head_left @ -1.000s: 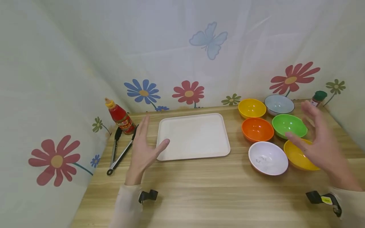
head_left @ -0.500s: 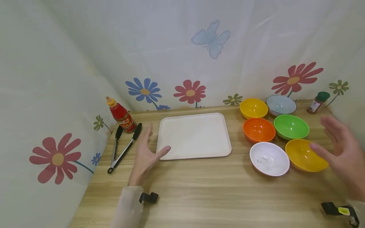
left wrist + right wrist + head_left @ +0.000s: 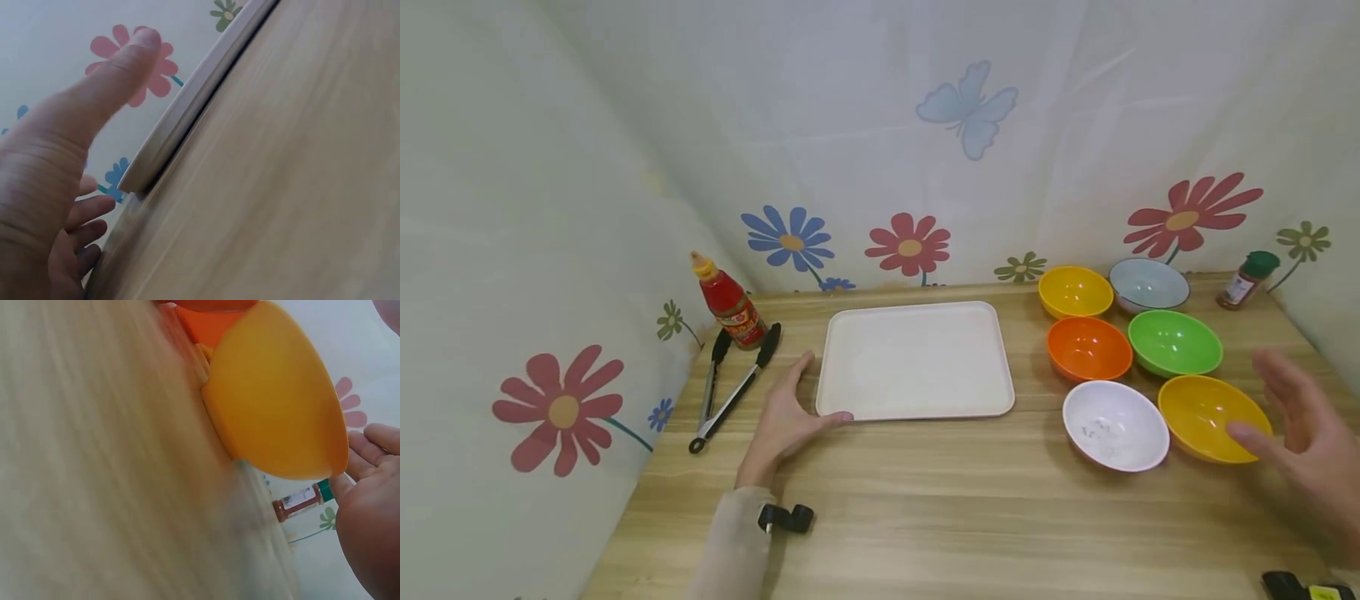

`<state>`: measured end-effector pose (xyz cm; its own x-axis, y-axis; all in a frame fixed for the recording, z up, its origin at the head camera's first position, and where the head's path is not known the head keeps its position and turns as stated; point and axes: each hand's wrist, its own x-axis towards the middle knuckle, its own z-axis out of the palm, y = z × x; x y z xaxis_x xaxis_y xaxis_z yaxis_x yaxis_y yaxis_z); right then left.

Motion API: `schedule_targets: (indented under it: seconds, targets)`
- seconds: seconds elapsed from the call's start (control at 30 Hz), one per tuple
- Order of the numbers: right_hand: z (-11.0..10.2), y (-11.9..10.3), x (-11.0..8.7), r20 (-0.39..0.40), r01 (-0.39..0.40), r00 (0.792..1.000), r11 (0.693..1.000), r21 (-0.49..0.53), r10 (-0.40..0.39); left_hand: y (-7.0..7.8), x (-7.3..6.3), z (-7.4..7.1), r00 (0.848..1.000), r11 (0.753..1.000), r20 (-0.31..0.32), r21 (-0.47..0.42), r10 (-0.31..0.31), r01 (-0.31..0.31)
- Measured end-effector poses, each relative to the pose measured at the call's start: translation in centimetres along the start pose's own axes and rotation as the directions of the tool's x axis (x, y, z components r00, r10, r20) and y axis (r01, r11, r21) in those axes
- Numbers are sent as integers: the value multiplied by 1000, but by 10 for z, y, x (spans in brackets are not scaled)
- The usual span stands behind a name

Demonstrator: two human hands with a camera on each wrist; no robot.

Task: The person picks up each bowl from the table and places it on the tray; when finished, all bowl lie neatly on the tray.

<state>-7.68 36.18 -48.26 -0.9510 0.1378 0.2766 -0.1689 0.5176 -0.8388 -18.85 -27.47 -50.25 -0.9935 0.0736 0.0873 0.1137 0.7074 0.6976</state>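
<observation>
My left hand is beside the near left corner of a white rectangular tray, fingers fairly straight and thumb spread. In the left wrist view, the thumb stands out near the tray's rim; contact cannot be made out. At the right, my right hand is held next to the near yellow bowl, its thumb tip overlapping the bowl's right side in the head view. Relaxed fingers show past that bowl's rim in the right wrist view, and whether they touch it is unclear. Neither hand holds anything.
White, orange, green, back yellow and grey-blue bowls cluster at the right. Behind them stands a green-capped jar. At left are a red sauce bottle and spread tongs. A flowered curtain borders the table.
The left hand has come down beside the tray's near left corner. My right hand has moved from over the green and near yellow bowls to the right and lower. The dishes stay put.
</observation>
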Motion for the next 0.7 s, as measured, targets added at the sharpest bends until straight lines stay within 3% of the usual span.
schedule_targets:
  seconds: [0.17, 0.3, 0.7]
  targets:
    - [2, 6, -6, 38, -40, 998, 999, -21, 41, -8, 1, 2, 999, 996, 15, 75, 52, -53]
    - [2, 11, -8, 69, -89, 993, 995, -45, 92, -10, 1, 3, 998, 992, 11, 112, 60, -61]
    - [4, 27, -14, 127, -69, 989, 997, -34, 72, -6, 6, 5, 996, 986, 5, 141, 88, -88]
